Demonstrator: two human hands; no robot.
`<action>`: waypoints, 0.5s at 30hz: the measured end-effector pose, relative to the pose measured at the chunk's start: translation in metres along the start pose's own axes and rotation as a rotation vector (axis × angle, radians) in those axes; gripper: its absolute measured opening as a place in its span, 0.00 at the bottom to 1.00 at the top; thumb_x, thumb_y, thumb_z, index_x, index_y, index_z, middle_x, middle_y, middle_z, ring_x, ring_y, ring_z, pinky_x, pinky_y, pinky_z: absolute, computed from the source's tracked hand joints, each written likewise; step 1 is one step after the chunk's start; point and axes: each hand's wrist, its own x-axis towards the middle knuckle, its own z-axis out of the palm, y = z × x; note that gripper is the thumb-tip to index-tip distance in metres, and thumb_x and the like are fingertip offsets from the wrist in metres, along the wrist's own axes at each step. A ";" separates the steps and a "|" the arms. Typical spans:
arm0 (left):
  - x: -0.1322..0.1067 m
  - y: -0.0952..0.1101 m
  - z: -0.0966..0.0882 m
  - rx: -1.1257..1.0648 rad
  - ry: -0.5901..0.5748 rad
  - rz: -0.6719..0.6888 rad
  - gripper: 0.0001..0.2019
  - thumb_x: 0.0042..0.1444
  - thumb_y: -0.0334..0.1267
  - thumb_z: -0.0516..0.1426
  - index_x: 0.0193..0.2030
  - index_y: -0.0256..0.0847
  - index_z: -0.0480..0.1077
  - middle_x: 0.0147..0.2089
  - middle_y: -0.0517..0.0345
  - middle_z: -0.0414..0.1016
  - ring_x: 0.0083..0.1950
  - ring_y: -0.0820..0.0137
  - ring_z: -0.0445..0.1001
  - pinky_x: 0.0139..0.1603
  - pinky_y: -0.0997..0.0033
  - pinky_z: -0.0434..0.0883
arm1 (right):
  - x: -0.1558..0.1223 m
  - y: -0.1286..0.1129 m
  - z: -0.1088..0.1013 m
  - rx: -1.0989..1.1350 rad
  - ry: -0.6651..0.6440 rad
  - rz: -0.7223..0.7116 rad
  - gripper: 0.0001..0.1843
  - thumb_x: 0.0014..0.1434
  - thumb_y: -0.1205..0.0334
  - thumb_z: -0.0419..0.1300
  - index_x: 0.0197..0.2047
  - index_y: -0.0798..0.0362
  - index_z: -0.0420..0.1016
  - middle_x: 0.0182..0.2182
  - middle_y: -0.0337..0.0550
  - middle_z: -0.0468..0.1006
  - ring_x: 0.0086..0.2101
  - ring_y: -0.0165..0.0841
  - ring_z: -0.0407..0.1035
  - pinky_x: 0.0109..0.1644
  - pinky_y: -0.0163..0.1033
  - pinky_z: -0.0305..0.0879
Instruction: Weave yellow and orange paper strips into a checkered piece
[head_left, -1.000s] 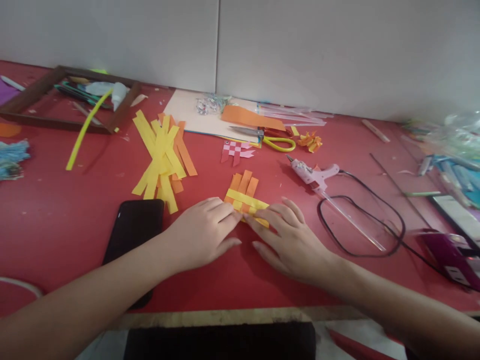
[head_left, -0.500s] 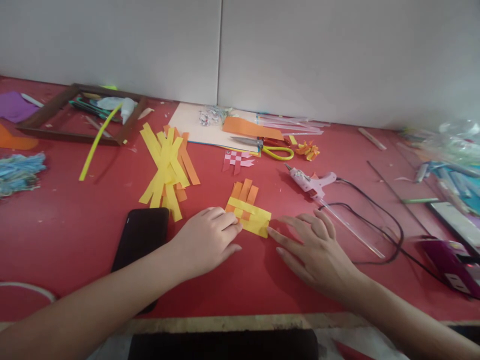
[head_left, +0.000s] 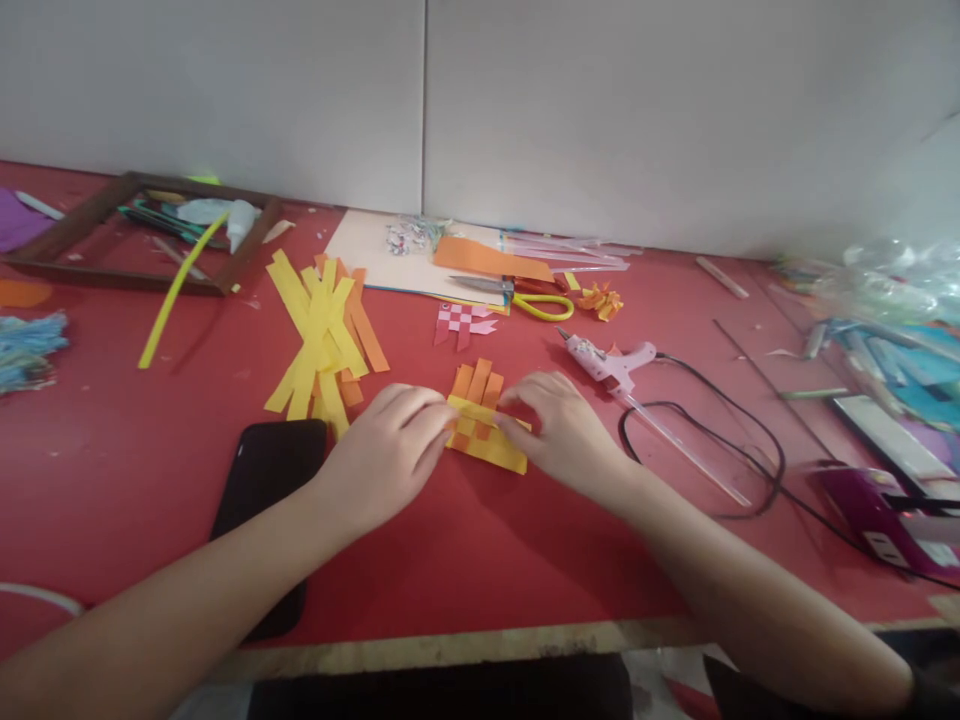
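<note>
A small weave of yellow and orange paper strips (head_left: 489,458) lies flat on the red table, its orange ends pointing away from me. My left hand (head_left: 394,450) is closed at the weave's left edge, fingertips on the end of the upper yellow paper strip (head_left: 471,408). From the right, my right hand (head_left: 562,428) pinches that same strip between thumb and fingers; its fingers hide part of the weave. Beyond the weave lies a pink checkered paper fish (head_left: 459,322). Left of it is a pile of loose yellow strips (head_left: 319,335) with orange ones beneath.
A black phone (head_left: 262,490) lies beside my left forearm. To the right are a pink glue gun (head_left: 611,365) with its cord and a purple device (head_left: 862,510). Yellow-handled scissors (head_left: 544,304) rest at the back, and a brown wooden frame (head_left: 82,225) sits back left.
My right hand has moved from the weave's lower right corner up and left onto the upper yellow strip, its fingers closing. My left hand has shifted slightly upward. The view has turned a little rightward.
</note>
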 end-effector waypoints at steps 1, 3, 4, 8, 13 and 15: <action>-0.001 -0.001 0.001 0.032 -0.022 -0.060 0.07 0.65 0.32 0.52 0.46 0.34 0.70 0.45 0.48 0.73 0.46 0.59 0.70 0.50 0.55 0.70 | 0.001 0.002 0.002 -0.021 -0.018 0.046 0.08 0.61 0.56 0.59 0.37 0.51 0.73 0.36 0.46 0.75 0.40 0.40 0.68 0.47 0.47 0.64; -0.002 -0.003 0.004 0.068 -0.081 -0.142 0.07 0.64 0.36 0.54 0.44 0.35 0.70 0.44 0.48 0.73 0.46 0.57 0.70 0.48 0.53 0.70 | 0.000 0.006 0.005 -0.040 -0.041 0.109 0.09 0.59 0.54 0.61 0.34 0.51 0.71 0.37 0.46 0.73 0.40 0.40 0.66 0.48 0.49 0.63; -0.002 -0.004 0.005 0.070 -0.103 -0.161 0.08 0.64 0.38 0.55 0.44 0.35 0.69 0.45 0.48 0.72 0.47 0.57 0.69 0.49 0.52 0.70 | -0.001 0.007 0.006 -0.033 -0.048 0.130 0.09 0.59 0.54 0.61 0.34 0.51 0.71 0.38 0.46 0.72 0.41 0.40 0.65 0.49 0.49 0.63; -0.002 -0.004 0.006 0.025 -0.121 -0.208 0.11 0.63 0.41 0.55 0.48 0.37 0.67 0.48 0.48 0.72 0.50 0.56 0.69 0.51 0.51 0.70 | -0.007 0.006 0.008 0.079 -0.051 0.197 0.10 0.59 0.56 0.61 0.30 0.50 0.69 0.34 0.43 0.72 0.38 0.39 0.65 0.47 0.48 0.61; 0.000 -0.002 0.004 -0.180 -0.067 -0.389 0.16 0.61 0.43 0.57 0.53 0.41 0.63 0.52 0.48 0.73 0.56 0.55 0.70 0.54 0.48 0.70 | -0.009 -0.002 0.003 0.351 -0.013 0.262 0.10 0.60 0.54 0.58 0.31 0.50 0.67 0.31 0.40 0.73 0.34 0.34 0.66 0.39 0.41 0.62; 0.002 -0.001 0.003 -0.381 -0.044 -0.478 0.19 0.60 0.45 0.58 0.55 0.41 0.62 0.54 0.47 0.73 0.55 0.56 0.72 0.53 0.49 0.71 | -0.010 -0.004 0.002 0.520 -0.002 0.308 0.12 0.60 0.52 0.59 0.32 0.51 0.66 0.30 0.38 0.71 0.31 0.31 0.65 0.36 0.39 0.62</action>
